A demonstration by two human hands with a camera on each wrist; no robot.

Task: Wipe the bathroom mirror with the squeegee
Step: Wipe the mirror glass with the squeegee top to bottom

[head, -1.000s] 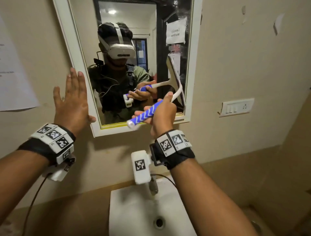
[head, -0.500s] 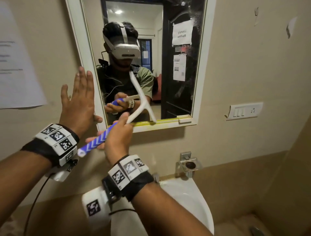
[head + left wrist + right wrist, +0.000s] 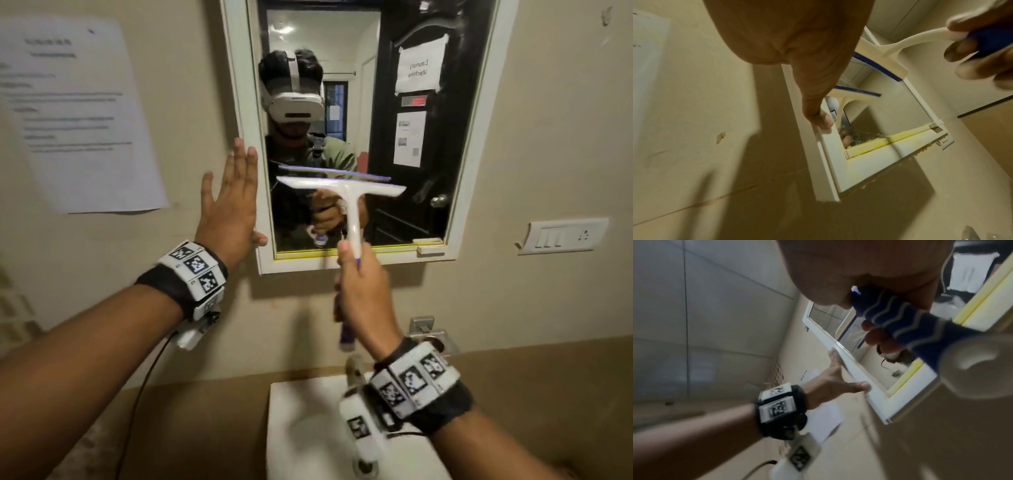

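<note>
Right hand (image 3: pixel 364 291) wraps its grip tight around the blue handle of the squeegee (image 3: pixel 346 192), fingers curled right round it, thumb up along the white neck. The squeegee stands upright, its wide white head level across the lower middle of the mirror (image 3: pixel 411 144), blue rubber edge on top against the glass, its own reflection just above it. From the left wrist view the blade meets the glass at an angle, head tilted in. Left hand (image 3: pixel 229 209) is flat on the wall, fingers straight and spread, holding nothing, thumb tip touching the white mirror frame (image 3: pixel 267 240) near its lower left corner. A yellowish strip runs along the bottom inside edge of the frame. Below, a white sink (image 3: pixel 301 431) sits under the right wrist. A paper notice (image 3: pixel 78 113) hangs on the wall to the left, a switch plate (image 3: pixel 561 236) to the right
</note>
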